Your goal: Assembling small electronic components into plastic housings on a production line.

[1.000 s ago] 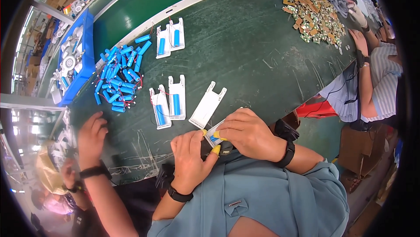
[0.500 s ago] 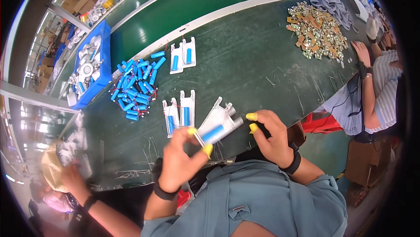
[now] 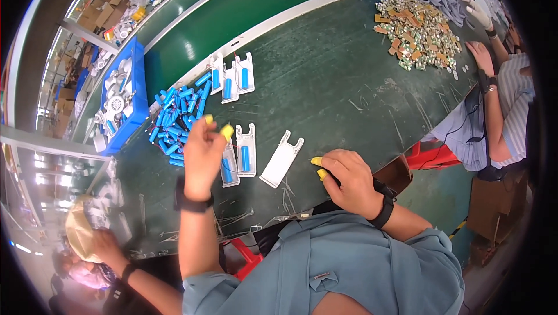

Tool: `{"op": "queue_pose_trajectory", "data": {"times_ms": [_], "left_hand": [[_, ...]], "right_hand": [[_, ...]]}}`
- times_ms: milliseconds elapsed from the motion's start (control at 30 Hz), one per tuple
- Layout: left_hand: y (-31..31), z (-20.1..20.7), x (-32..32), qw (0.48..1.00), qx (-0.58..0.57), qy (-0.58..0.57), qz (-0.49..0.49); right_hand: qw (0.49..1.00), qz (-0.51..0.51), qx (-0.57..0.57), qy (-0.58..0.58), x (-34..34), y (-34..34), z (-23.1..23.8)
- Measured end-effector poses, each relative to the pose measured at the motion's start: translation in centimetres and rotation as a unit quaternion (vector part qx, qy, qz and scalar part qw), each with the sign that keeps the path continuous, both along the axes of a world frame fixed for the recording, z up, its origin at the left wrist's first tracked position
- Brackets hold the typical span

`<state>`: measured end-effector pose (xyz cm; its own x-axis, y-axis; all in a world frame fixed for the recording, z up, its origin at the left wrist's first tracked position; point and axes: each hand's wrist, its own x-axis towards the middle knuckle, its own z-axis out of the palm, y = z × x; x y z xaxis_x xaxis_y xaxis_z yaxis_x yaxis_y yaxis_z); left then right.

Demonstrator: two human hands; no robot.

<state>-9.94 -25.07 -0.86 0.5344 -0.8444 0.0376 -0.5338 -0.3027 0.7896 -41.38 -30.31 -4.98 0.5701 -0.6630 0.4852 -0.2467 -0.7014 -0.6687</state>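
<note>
The near edge of the dark green table [image 3: 331,94] passes close before you, slanting away toward two o'clock. Your right hand [image 3: 351,184], finger and thumb slightly parted, is just beside a white shell [image 3: 282,161] at eleven. Your left hand [image 3: 203,155], finger and thumb apart, is near blue cells [image 3: 173,108] at ten. Tabletop spreads toward one o'clock, up to heaped circuit boards [image 3: 415,33]; beyond, toward twelve, lies a green belt [image 3: 250,7].
</note>
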Motion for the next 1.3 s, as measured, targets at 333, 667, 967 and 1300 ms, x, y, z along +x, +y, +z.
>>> {"op": "queue_pose_trajectory", "data": {"times_ms": [333, 667, 967, 1300], "left_hand": [[8.9, -1.4, -6.3, 0.953, 0.039, -0.284, -0.099], [4.8, -0.8, -5.7, 0.942, 0.003, -0.267, -0.204], [-8.6, -2.8, -5.0, 0.910, -0.064, -0.327, -0.245], [3.6, -0.5, 2.7, 0.913, -0.040, -0.406, 0.024]], "right_hand": [[0.977, 0.097, -0.062, 0.177, 1.9, 0.8, 1.6], [0.979, 0.092, -0.042, 0.175, -0.7, 0.1, 1.5], [0.988, 0.083, -0.036, 0.124, -1.1, 0.4, 2.1], [0.975, 0.138, -0.050, 0.167, 0.9, 0.6, 1.5]]}}
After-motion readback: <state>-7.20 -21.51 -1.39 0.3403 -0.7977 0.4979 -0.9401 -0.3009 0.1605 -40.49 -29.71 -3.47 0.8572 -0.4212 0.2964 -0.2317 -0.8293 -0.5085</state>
